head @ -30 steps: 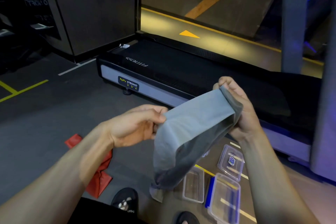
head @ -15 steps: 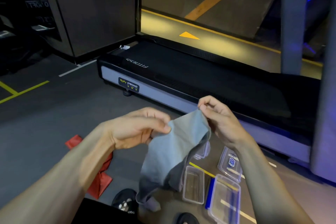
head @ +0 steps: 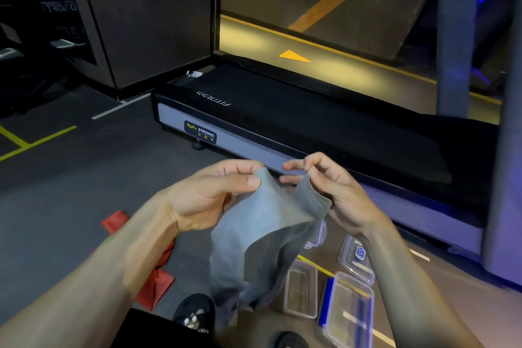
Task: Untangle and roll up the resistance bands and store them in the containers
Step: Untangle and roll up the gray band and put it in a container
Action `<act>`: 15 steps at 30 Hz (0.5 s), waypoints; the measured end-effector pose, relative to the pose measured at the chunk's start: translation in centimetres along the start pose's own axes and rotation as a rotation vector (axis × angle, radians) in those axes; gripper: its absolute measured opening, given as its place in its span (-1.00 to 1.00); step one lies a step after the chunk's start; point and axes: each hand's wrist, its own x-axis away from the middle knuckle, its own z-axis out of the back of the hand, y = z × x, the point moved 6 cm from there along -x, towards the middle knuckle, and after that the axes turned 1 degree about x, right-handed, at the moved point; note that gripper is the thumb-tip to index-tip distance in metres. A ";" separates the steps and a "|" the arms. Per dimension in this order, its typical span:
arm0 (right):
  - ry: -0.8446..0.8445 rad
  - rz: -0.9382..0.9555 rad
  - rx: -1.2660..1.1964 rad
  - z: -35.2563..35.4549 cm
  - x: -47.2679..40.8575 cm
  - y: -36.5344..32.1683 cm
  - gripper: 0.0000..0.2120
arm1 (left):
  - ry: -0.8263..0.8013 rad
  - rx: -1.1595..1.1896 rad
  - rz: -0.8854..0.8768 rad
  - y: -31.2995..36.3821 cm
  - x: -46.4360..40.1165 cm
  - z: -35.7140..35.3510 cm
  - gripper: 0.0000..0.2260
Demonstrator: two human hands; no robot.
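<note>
Head view, centre frame: left hand [head: 214,195] pinches the grey band [head: 262,234] at its top edge, right hand [head: 330,192] pinches the other corner. Band hangs above the containers [head: 300,288], lower right. Best: square the edges, keep tension, roll tightly.

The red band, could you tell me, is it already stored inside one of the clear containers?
No, the red band lies loose on the floor beside the left forearm, apart from the clear containers.
</note>
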 end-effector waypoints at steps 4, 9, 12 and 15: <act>-0.022 0.104 -0.258 -1.5 -0.3 -1.8 -0.88 | 0.067 -0.074 0.041 -0.9 -0.7 0.3 -0.90; -0.120 0.201 -0.506 -4.7 -0.4 -4.6 -0.70 | 0.068 -0.170 0.072 -1.3 -0.8 0.4 -0.88; -0.166 0.201 -0.369 -6.0 -0.7 -4.4 -0.97 | 0.076 -0.200 0.061 -1.4 -0.9 0.7 -0.87; -0.108 0.178 0.173 -5.9 -0.9 -2.7 -0.98 | 0.087 -0.217 0.008 -1.2 -0.9 0.9 -0.85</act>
